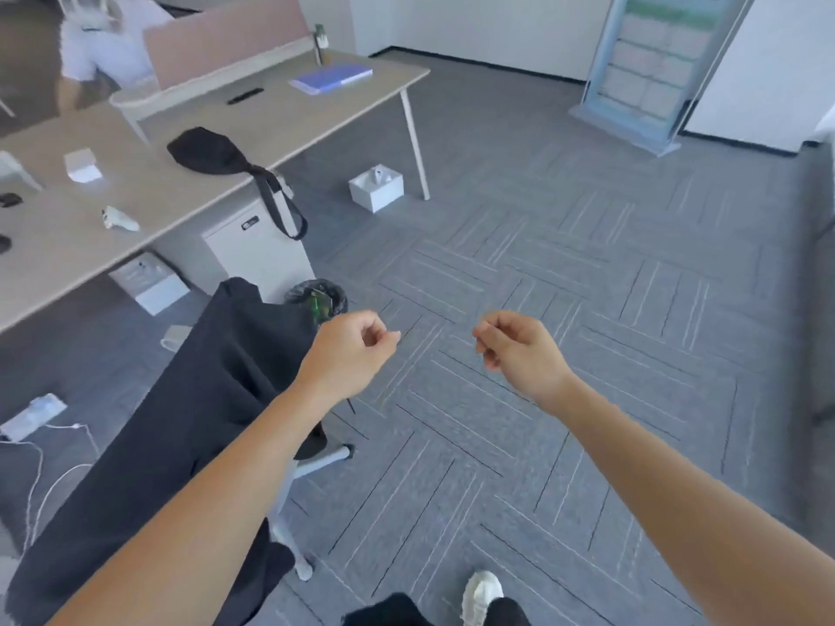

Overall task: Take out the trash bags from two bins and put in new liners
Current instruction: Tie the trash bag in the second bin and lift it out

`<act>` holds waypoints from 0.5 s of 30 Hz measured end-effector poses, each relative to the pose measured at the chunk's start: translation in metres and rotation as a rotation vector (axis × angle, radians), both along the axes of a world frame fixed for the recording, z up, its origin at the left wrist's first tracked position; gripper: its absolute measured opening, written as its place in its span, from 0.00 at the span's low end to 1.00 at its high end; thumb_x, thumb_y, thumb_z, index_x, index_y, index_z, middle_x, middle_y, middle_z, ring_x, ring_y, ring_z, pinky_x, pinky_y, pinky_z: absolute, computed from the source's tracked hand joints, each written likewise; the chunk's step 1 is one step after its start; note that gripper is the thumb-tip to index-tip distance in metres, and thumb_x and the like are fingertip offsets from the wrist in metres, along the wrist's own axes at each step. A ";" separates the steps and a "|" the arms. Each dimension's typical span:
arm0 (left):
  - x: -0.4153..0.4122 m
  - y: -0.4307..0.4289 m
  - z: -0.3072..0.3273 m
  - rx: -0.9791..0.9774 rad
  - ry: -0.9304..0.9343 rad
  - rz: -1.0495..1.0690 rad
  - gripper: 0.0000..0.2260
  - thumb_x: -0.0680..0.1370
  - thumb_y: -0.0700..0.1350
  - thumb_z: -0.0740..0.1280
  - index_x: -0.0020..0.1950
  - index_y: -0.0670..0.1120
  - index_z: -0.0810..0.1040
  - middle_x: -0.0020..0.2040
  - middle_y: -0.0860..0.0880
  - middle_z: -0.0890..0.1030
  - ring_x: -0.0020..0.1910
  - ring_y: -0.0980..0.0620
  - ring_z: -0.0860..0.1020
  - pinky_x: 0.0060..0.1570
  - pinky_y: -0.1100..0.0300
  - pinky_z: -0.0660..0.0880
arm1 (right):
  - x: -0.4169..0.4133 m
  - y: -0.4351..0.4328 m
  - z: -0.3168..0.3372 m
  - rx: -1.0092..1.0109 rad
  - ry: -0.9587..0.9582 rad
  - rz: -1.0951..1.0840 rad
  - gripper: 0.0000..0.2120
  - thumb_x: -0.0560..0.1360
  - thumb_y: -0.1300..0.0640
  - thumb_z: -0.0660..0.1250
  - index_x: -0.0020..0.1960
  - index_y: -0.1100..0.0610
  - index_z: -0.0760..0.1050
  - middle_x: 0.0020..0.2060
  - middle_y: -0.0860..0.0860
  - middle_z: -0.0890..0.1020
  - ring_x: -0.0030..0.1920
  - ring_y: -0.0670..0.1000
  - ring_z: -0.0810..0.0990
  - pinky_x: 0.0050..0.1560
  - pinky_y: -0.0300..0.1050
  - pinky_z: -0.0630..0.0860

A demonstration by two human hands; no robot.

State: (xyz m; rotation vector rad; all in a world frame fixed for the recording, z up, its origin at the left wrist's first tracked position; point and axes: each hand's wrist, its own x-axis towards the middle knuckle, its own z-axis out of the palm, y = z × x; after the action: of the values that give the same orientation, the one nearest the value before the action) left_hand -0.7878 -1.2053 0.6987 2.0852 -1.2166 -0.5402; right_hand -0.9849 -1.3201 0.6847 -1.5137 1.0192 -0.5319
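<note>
The bin (318, 299), dark-lined with green litter inside, stands on the carpet (565, 309) beside the white pedestal (257, 250), partly hidden by the dark-draped chair (189, 399). Your left hand (350, 343) and right hand (515, 350) hang loosely curled, empty. Judged step: approach, bag not yet lifted. Next: reach past the chair and gather the liner rim. The desk (180, 187) is cluttered, and a second person sits beyond it.

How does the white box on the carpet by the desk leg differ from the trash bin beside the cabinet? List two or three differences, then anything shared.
The white box is square-sided; the trash bin is round. The box is white; the bin is dark with a black liner. The box stands in full view; the bin is partly hidden behind a dark cloth. Both sit on the carpet, open-topped.
</note>
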 end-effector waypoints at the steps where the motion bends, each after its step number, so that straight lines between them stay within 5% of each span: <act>1: 0.003 -0.013 -0.001 0.013 -0.009 0.009 0.15 0.78 0.51 0.68 0.32 0.49 0.71 0.27 0.55 0.73 0.29 0.56 0.71 0.35 0.57 0.71 | 0.006 -0.017 0.001 0.009 0.004 0.020 0.10 0.81 0.58 0.62 0.43 0.61 0.75 0.34 0.52 0.78 0.32 0.50 0.73 0.41 0.50 0.70; 6: 0.031 -0.070 -0.012 0.032 0.052 0.094 0.15 0.79 0.49 0.66 0.34 0.45 0.70 0.25 0.56 0.70 0.24 0.60 0.67 0.31 0.61 0.67 | 0.054 -0.097 -0.005 0.058 -0.006 0.148 0.10 0.80 0.58 0.62 0.41 0.58 0.76 0.32 0.48 0.78 0.32 0.49 0.73 0.41 0.49 0.71; 15: 0.150 -0.185 -0.060 0.087 0.137 0.182 0.14 0.80 0.57 0.62 0.45 0.50 0.80 0.42 0.55 0.83 0.43 0.57 0.80 0.45 0.58 0.76 | 0.182 -0.233 -0.021 0.048 0.080 0.309 0.12 0.82 0.60 0.59 0.45 0.56 0.80 0.35 0.50 0.79 0.32 0.49 0.74 0.40 0.44 0.74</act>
State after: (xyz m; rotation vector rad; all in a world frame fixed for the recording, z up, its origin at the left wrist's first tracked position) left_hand -0.6378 -1.3904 0.6391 2.1664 -0.9306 -0.6499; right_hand -0.8025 -1.5529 0.6633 -1.6220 0.8307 -0.2287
